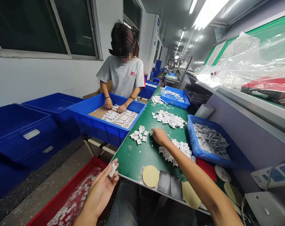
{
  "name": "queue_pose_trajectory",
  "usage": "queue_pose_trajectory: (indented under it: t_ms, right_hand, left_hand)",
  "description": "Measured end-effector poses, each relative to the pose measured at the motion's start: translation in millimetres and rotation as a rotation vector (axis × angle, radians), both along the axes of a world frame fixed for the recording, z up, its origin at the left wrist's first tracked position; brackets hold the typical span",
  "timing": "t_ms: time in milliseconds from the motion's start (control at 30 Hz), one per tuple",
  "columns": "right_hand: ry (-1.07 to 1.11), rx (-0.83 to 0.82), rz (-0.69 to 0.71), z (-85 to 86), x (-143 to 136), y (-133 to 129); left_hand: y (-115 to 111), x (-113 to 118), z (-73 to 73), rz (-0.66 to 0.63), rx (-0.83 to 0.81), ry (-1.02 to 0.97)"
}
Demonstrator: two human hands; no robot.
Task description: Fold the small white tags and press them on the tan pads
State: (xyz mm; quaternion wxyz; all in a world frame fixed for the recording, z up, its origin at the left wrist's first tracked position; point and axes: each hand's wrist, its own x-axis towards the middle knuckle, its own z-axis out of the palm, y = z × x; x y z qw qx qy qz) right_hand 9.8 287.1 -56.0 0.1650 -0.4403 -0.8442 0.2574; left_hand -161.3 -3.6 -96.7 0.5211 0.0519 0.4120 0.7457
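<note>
In my left hand [102, 185], over the table's near left edge, a small white plastic part [113, 170] is gripped between thumb and fingers. My right hand [159, 136] reaches out over the green table [133, 160], its fingertips pinched together. Something small and pale shows at those fingertips, too small to name. Just left of them lies a small group of white plastic parts [139, 135]. A bigger heap of the same parts [180, 147] is partly hidden behind my right forearm, and another heap [169, 118] lies farther back.
Across the table a person handles white pieces in a blue bin [102, 122]. A blue basket [205, 150] of parts stands right; a blue tray [180, 102] is farther off. Yellow discs [150, 176] and dark pads [170, 185] line the near edge. A red bin [62, 201] sits below left.
</note>
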Motion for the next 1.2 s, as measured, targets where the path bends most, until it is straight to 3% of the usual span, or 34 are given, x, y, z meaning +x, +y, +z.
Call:
queue_pose_trajectory:
  t_ms: [133, 267, 367, 467, 633, 733, 900, 1033, 1200]
  right_hand:
    - [0.272, -0.211, -0.166, 16.9, 22.5, -25.9]
    - [0.511, -0.367, -0.28, 36.3, 73.0, -76.2]
    - [0.607, -0.426, -0.331, 42.8, 120.1, -123.2]
    - [0.573, -0.361, -0.353, 38.0, 166.2, -163.6]
    - [0.112, 0.148, -0.233, 5.6, 217.0, -200.7]
    - [-0.087, 0.317, -0.164, -18.7, 227.6, -210.5]
    - [-0.144, 0.471, -0.147, -39.0, 230.1, -212.6]
    - [-0.16, 0.52, -0.142, -38.6, 230.4, -209.6]
    - [-0.229, 0.527, -0.079, -36.0, 231.6, -209.8]
  left_hand:
    - [-26.7, -0.7, 2.3, -0.006, -0.04, -0.193]
    - [-23.2, 15.7, 16.8, -0.14, 0.084, -0.258]
    - [-17.2, 37.9, 20.4, -0.228, 0.106, -0.194]
    - [-7.8, 57.6, 17.5, -0.311, 0.071, 0.121]
    - [29.9, 75.4, 12.3, -0.302, 0.083, 1.264]
    - [49.5, 83.5, 8.1, -0.349, 0.162, 1.697]
    - [48.4, 87.4, -3.5, -0.459, 0.265, 1.946]
    - [46.0, 82.5, -3.4, -0.381, 0.148, 2.138]
    - [48.9, 77.6, 3.2, -0.483, 0.164, 2.193]
